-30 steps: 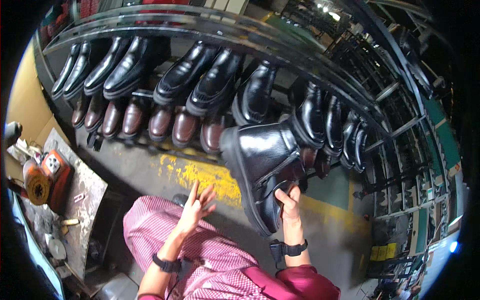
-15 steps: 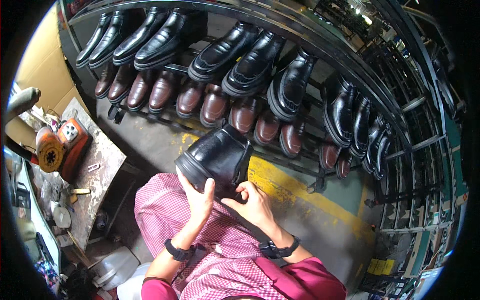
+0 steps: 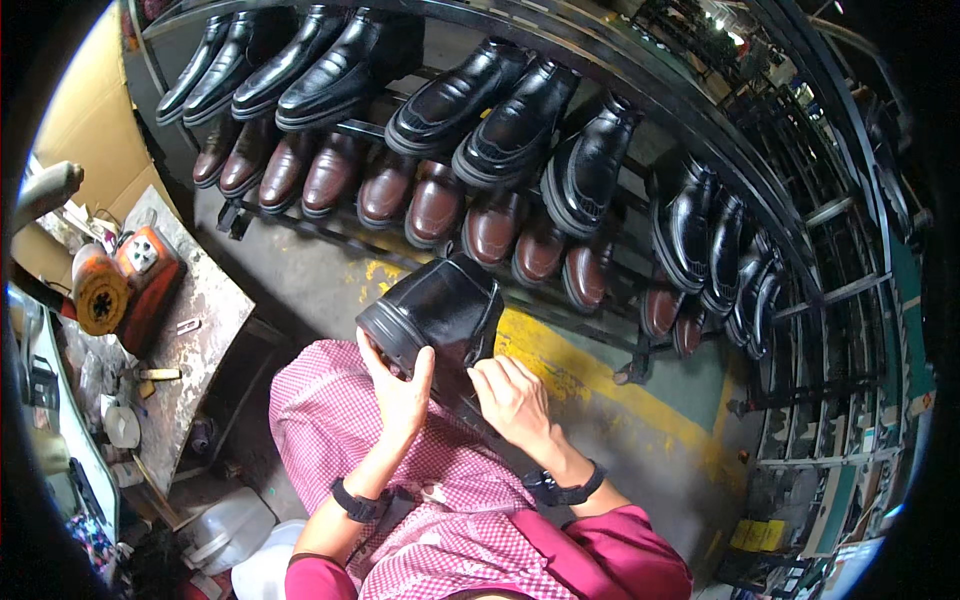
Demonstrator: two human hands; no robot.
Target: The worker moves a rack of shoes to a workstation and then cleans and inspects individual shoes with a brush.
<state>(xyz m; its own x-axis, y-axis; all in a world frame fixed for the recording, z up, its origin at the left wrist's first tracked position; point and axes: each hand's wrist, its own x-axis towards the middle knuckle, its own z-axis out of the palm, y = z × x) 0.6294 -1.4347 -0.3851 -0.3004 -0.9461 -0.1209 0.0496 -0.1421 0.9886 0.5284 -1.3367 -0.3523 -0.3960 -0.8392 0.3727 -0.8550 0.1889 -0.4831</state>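
A shiny black leather boot (image 3: pixel 440 305) is held up over my lap, its thick ridged black sole turned toward the left and toward me. My left hand (image 3: pixel 403 397) grips it by the sole edge, thumb apart from the fingers. Close beside the boot's near right edge is my right hand (image 3: pixel 510 398), fingers curled in and pressed together. Whether those fingertips pinch the boot's edge or some small thing is hidden. A checked pink-and-white apron (image 3: pixel 330 410) covers my lap below the boot.
Ahead, a metal rack (image 3: pixel 640 60) carries black boots (image 3: pixel 500 125) above brown shoes (image 3: pixel 435 205). At left stands a worn worktable (image 3: pixel 215 310) with an orange machine (image 3: pixel 150 265) and a small brush-like tool (image 3: pixel 160 374). Clear plastic containers (image 3: pixel 235 530) sit low at left.
My right hand has turned knuckles-up and its fingers have closed in more beside the boot. The boot and my left hand have shifted slightly to the right.
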